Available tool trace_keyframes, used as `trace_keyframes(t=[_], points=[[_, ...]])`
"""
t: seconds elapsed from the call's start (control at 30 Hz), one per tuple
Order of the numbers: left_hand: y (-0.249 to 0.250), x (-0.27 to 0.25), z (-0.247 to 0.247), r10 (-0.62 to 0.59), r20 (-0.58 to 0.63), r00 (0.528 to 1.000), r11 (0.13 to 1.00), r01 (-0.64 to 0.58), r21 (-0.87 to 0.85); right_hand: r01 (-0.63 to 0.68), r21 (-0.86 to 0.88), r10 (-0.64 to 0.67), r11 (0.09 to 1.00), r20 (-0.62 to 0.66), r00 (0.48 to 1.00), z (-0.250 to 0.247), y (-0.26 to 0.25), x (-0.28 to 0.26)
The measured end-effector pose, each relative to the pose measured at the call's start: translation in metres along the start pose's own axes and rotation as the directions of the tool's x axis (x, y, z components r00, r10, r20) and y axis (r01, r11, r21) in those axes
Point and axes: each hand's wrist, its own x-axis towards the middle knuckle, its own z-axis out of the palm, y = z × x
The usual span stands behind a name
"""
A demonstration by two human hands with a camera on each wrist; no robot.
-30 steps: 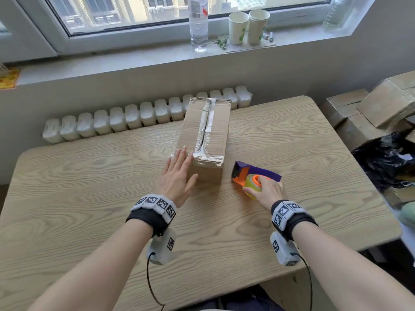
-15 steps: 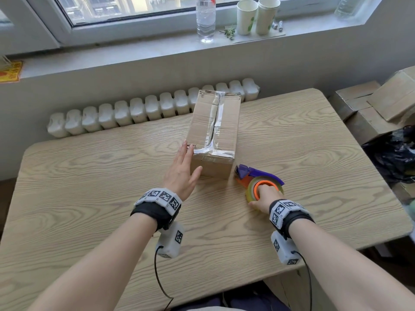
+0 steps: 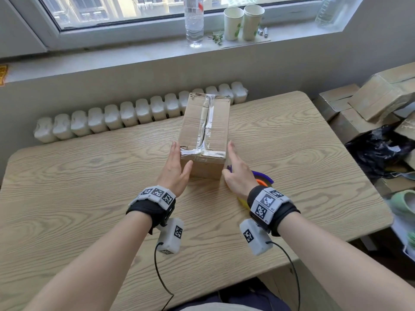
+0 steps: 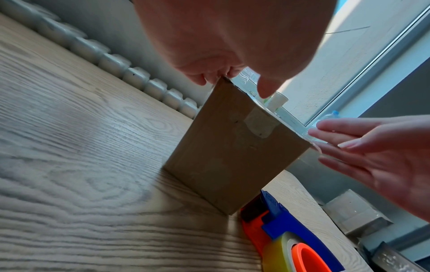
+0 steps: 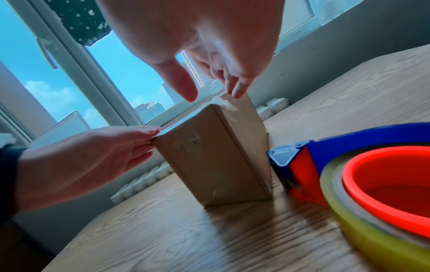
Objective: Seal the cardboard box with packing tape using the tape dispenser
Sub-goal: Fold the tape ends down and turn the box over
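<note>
A long cardboard box point(image 3: 205, 131) lies on the wooden table point(image 3: 89, 176), with clear tape down its top seam and across its near edge. My left hand point(image 3: 174, 169) has straight fingers against the box's left near corner point(image 4: 223, 79). My right hand point(image 3: 235, 171) reaches with straight fingers to the box's right near corner point(image 5: 235, 99). The tape dispenser point(image 3: 261, 178), blue and orange with a yellowish roll, lies on the table just right of the box, under my right wrist. It shows clearly in both wrist views point(image 4: 291, 244) point(image 5: 372, 184), and neither hand holds it.
A white radiator point(image 3: 134, 113) runs behind the table. A water bottle point(image 3: 194, 21) and two paper cups point(image 3: 243, 22) stand on the windowsill. Stacked cardboard boxes point(image 3: 370, 102) and a black bag point(image 3: 379, 149) crowd the floor at the right.
My right hand let go of the tape dispenser and moved up to the box's right corner. The left hand stays against the box's left side. The head view shifted closer.
</note>
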Motion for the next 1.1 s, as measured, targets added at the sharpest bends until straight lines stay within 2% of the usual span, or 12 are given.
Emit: trace_keyframes(t=[0.1,0.27,0.33,0.4,0.5,0.57,0.7,0.87,0.97,1.03,1.1], points=[[0.001,-0.002,0.005,0.005,-0.007,1.000,1.000,-0.006,-0.026,-0.034,0.046,0.030,0.998,0.096,0.995,0.005,0.000,0.000],[0.001,-0.003,0.011,-0.004,-0.041,0.999,0.999,0.002,-0.053,-0.058,0.040,0.051,0.998,0.160,0.986,0.010,0.000,0.005],[0.000,-0.003,0.009,-0.002,-0.081,0.997,0.997,-0.004,-0.082,-0.037,0.007,0.036,0.999,0.152,0.988,0.006,0.002,0.008],[-0.001,0.000,0.001,0.006,-0.140,0.990,0.996,-0.018,-0.084,0.006,-0.024,-0.004,1.000,0.074,0.997,-0.003,0.004,0.011],[-0.003,0.007,-0.013,0.030,-0.169,0.985,0.998,-0.021,0.059,0.062,-0.168,-0.082,0.984,-0.115,0.990,-0.014,0.011,0.017],[-0.001,0.011,-0.020,0.013,-0.137,0.990,0.987,0.010,0.163,0.058,-0.261,-0.103,0.964,-0.161,0.982,-0.017,0.014,0.022],[0.002,0.015,-0.024,0.056,-0.096,0.994,0.930,-0.017,0.368,0.070,-0.384,-0.111,0.921,-0.086,0.990,-0.016,0.012,0.031],[0.002,0.016,-0.021,0.104,-0.100,0.990,0.904,-0.052,0.424,0.186,-0.518,-0.248,0.835,-0.051,0.967,-0.014,0.008,0.035],[0.003,0.017,-0.020,0.113,-0.102,0.988,0.900,-0.058,0.433,0.243,-0.539,-0.330,0.806,-0.068,0.942,-0.013,0.008,0.037],[0.004,0.020,-0.021,0.089,-0.081,0.993,0.888,-0.042,0.458,0.257,-0.530,-0.344,0.808,-0.072,0.936,-0.012,0.008,0.038],[0.005,0.022,-0.024,0.055,-0.059,0.997,0.891,-0.023,0.454,0.239,-0.502,-0.302,0.831,-0.047,0.952,-0.015,0.007,0.041]])
